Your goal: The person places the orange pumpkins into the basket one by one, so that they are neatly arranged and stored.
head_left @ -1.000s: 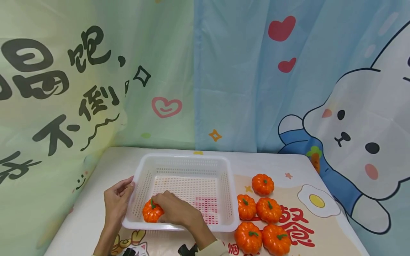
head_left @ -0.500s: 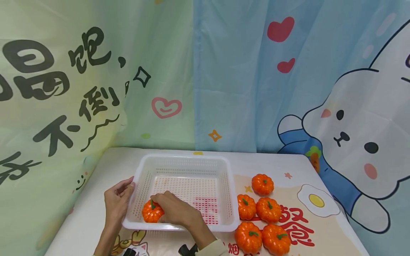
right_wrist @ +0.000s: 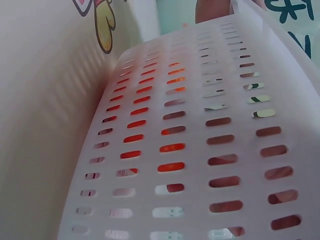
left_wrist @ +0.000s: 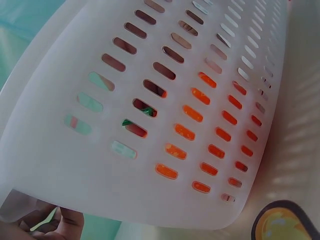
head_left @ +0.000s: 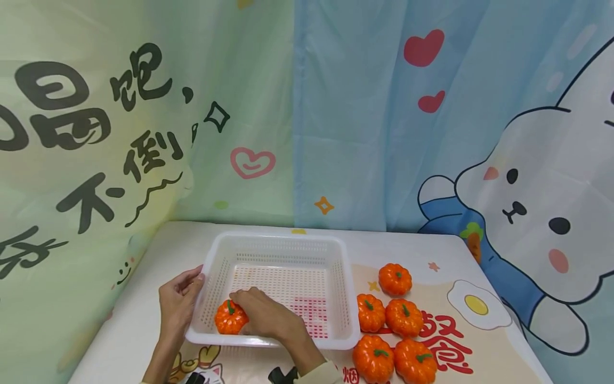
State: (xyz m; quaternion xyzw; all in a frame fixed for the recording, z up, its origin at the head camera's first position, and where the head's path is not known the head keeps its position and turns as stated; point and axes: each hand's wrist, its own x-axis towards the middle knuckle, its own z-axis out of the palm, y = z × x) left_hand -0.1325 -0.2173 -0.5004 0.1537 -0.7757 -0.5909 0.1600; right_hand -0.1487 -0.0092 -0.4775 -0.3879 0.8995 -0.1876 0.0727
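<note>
A white perforated plastic basket stands on the table. My left hand pinches its left rim between thumb and fingers; in the left wrist view, part of this hand shows at the rim beside the basket wall. Inside the basket's near left corner sits a small orange pumpkin with a green stem. My right hand reaches over the near rim and grips the pumpkin from its right side, the fingertips partly hidden behind it. Through the wall slots in the right wrist view, orange patches of the pumpkin show.
Several more orange pumpkins lie right of the basket: one at the back, a pair in the middle and a pair in front. The table bears a printed cloth. A printed curtain hangs behind it.
</note>
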